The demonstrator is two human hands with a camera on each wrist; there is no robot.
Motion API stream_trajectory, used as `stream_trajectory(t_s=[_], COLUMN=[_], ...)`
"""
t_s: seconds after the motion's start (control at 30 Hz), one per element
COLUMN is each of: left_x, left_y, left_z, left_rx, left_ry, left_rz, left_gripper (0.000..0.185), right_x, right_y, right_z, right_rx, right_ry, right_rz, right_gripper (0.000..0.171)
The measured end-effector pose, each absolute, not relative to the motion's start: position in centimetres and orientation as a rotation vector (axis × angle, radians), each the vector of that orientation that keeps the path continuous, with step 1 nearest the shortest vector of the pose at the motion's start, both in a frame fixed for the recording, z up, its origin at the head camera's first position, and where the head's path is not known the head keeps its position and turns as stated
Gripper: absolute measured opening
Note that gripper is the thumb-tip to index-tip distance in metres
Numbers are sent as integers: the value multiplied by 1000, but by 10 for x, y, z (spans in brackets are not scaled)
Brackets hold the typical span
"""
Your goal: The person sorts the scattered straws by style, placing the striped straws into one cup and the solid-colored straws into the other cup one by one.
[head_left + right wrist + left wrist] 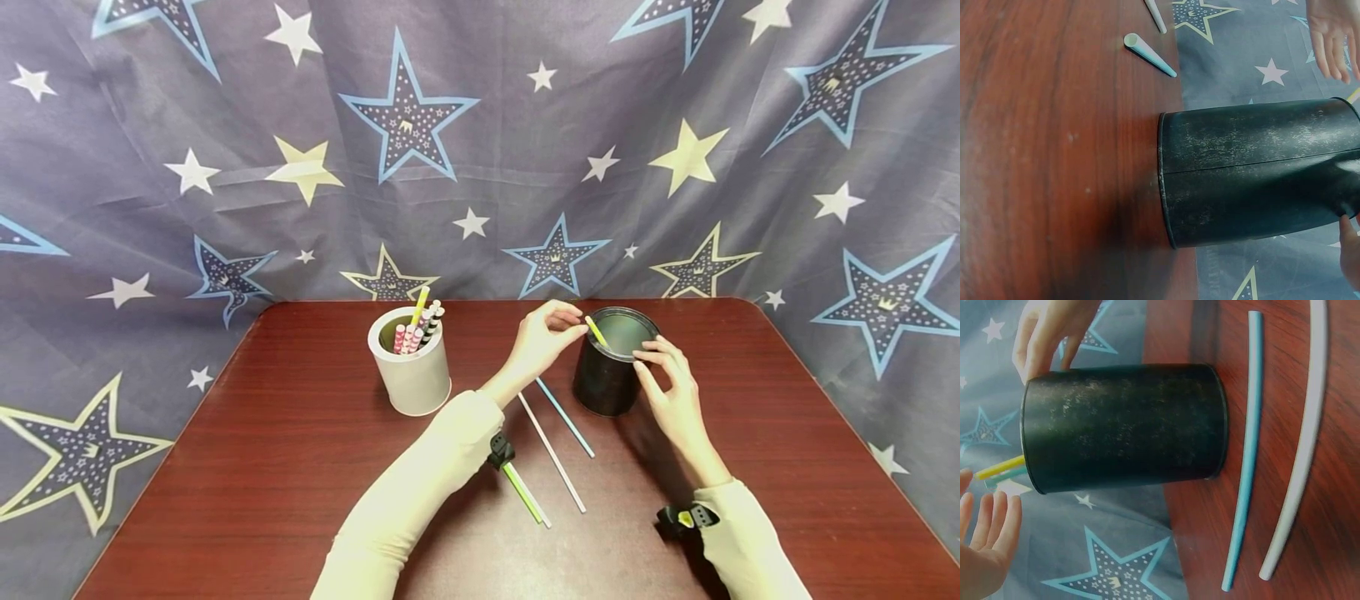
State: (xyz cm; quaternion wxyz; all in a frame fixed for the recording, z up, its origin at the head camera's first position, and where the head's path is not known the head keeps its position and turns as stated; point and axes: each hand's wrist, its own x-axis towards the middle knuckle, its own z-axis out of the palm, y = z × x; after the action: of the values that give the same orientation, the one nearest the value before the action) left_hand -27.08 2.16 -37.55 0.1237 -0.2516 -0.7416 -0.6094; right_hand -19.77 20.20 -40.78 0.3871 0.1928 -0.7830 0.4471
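Note:
In the head view a black can (600,387) stands upright on the table, a yellow straw (597,332) leaning out over its rim. My left hand (542,340) is beside that straw, fingers loosely bent and gripping nothing. The left wrist view has a gap between the left fingers (999,525) and the ends of the yellow straw and a teal straw (1013,477) poking from the can. My right hand (672,392) holds the can at its right rim, fingertips over the edge. Its thumb (1349,234) lies against the outer wall.
Left of the can stands a white container (416,387) with several patterned straws and a yellow one. On the tabletop lie a blue straw (566,419), a pale pink straw (552,454) and a green straw (522,493) alongside a white one. A star-printed cloth (480,167) hangs behind.

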Motion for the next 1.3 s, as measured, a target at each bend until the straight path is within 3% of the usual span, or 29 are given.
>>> stream_trajectory(t_s=[0.2,0.47,0.73,1.3], left_x=[-265,-238,-253,-242], left_y=[6,-17,-36,-68], left_z=[-382,-364,-394,-412], left_rx=[-790,-887,-963,-1173], left_ry=[-2269,-2365,-2479,-2606], left_rz=[-1713,-1724,-1657,-1498], left_gripper=[17,16,14,13], right_x=[-199,-200,-200,-200], right_y=[202,203,203,203], right_z=[-409,-409,-409,-410], right_rx=[498,499,494,492], right_ry=[-1984,-1976,-1981,-1986], right_rz=[1137,1147,1147,1145], right_gripper=[21,20,20,20])
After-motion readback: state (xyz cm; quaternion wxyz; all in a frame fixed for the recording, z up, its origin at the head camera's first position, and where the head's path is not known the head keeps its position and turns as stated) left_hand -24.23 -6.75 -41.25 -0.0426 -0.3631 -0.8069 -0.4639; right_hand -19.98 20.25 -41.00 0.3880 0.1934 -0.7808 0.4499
